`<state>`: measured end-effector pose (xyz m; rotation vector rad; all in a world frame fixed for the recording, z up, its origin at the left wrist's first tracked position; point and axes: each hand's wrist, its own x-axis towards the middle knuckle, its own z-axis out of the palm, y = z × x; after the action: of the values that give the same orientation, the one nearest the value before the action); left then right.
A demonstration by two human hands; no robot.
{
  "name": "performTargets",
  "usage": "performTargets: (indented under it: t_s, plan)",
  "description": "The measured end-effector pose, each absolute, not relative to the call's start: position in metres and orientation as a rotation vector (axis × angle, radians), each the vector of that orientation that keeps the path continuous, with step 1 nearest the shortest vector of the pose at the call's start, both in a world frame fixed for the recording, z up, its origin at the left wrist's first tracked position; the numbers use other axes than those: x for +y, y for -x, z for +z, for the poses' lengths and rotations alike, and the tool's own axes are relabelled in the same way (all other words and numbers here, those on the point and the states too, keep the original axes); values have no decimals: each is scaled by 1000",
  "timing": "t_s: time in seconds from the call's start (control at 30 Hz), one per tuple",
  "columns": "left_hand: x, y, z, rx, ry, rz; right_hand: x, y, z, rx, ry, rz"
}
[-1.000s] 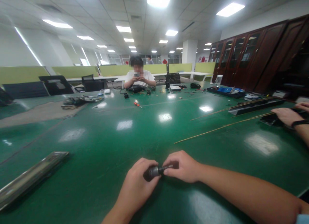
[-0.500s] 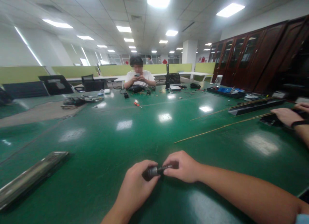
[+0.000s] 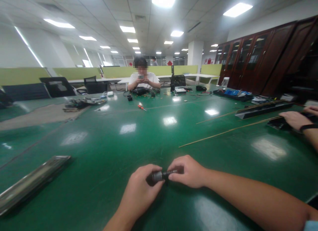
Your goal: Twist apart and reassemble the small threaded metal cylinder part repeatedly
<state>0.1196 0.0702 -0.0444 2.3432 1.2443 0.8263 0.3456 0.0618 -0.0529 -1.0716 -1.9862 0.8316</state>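
Note:
Close in front of me, a small dark cylindrical part with a grey band is held level between both hands, just above or on the green table. My left hand is closed round its thicker left end, thumb below and fingers above. At the thinner right end, my right hand pinches it between thumb and fingertips. My fingers cover both ends, so its exact kind cannot be made out.
A long metal-edged bar lies at the left. Thin yellowish rods reach in from the right, by another person's hand. Farther off are a red screwdriver, a pile of parts and a seated person holding something small.

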Motion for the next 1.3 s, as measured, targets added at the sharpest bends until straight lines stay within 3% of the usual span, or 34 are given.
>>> performTargets:
  t_s: [1.3]
  plan:
    - [71, -119, -41, 1254, -2325, 820, 61, -345, -54, -1992, 1103, 825]
